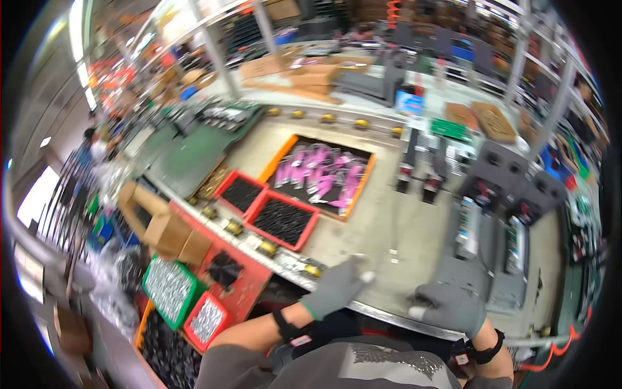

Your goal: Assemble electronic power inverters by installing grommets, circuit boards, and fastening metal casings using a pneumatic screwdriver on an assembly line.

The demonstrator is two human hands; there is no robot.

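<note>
My left hand, in a grey glove with pale fingertips, is over the near edge of the pale worktable. Its fingers are apart and nothing shows between them. My right hand, gloved alike, is beside the lower end of a dark grey plastic housing; thumb and fingers are slightly apart, with no object visible in them. Whether it touches the housing I cannot tell. A second grey housing lies alongside, and both carry a pale strip. A thin cable with a small white connector lies between and beyond my hands.
An orange-rimmed tray holds pink-wrapped cables. Red bins of small black parts sit left of it. Lower left are green and red bins of metal parts, and a cardboard box. Grey speaker-like panels stand at right.
</note>
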